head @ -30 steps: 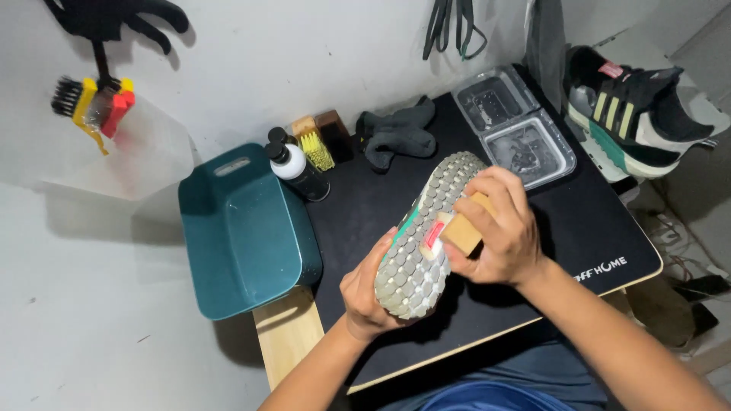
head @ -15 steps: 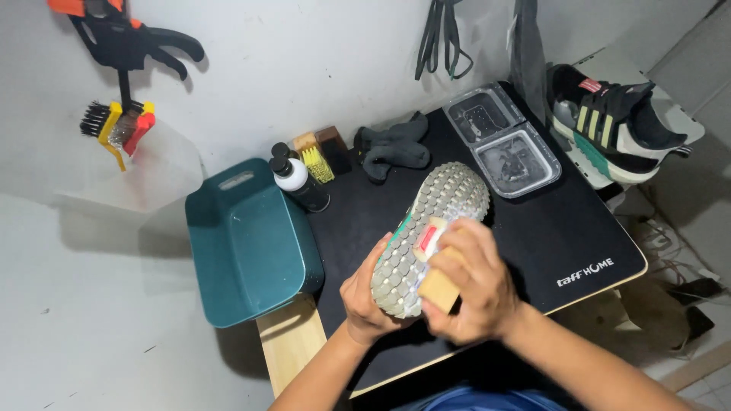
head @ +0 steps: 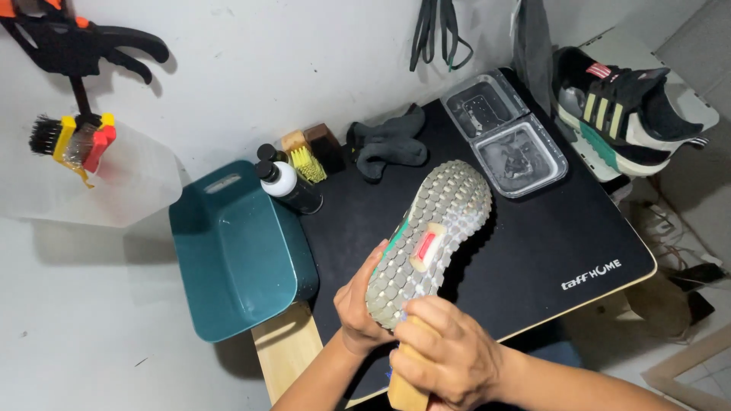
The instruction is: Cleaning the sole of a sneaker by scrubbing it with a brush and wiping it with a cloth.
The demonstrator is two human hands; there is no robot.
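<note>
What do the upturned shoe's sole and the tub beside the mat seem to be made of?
Shoe sole: looks like rubber, matte grey and studded, with a red and cream inset, over what seems pale foam.
Tub: apparently moulded plastic, teal, smooth with a slight sheen and rounded corners.

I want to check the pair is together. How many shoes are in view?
2. One shoe is sole-up over the black mat, held by the left hand, right hand at its heel. The other shoe sits upright past the mat's right edge.

- Both forearms are bare, no sleeves showing.
- The left hand wears no glove, ring or watch.
- The right hand is likewise bare, its wrist unadorned.
</note>
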